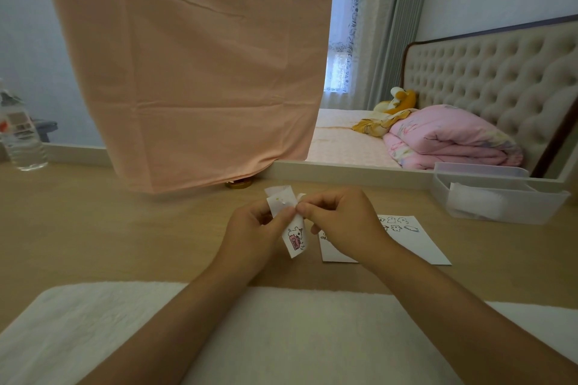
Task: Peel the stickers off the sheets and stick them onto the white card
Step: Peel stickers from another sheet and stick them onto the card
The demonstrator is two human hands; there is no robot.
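Mid-peel: the left hand pinches a sheet while the right hand pinches its upper edge; a pink sticker sits just below the grip. The card lies right of it. Next, likely: draw a sticker free

Home bedroom: bed with tufted headboard, folded pink quilt, plush toy, window curtains; wooden desk in front, peach cloth hanging.
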